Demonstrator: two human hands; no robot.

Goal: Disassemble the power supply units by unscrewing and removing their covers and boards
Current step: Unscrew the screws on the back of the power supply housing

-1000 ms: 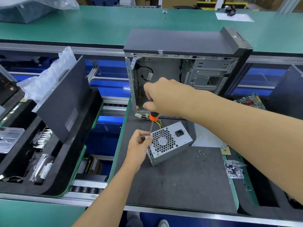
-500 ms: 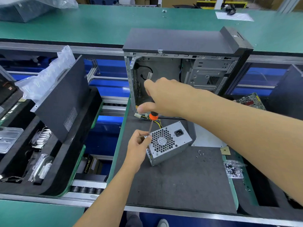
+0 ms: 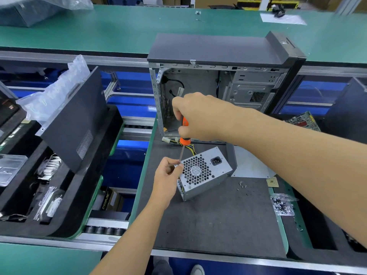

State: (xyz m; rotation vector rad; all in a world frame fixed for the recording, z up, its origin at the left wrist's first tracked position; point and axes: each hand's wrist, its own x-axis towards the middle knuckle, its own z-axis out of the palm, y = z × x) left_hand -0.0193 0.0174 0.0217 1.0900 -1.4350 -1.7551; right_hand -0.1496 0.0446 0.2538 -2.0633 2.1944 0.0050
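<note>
- An electronics teardown line in a factory or workshop.
- Long green-topped benches [image 3: 123, 30] flank a roller conveyor [image 3: 105, 230].
- Foam-lined trays [image 3: 65, 211] hold sorted parts (bagged and loose).
- An opened computer case [image 3: 222, 76] and a circuit board [image 3: 303, 121] wait nearby.

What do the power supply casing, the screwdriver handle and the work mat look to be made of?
Power supply casing: bare sheet metal, dull grey, with a punched honeycomb fan grille.
Screwdriver handle: probably glossy orange plastic; the shaft looks like steel.
Work mat: dark grey, matte, probably rubber or foam.
</note>
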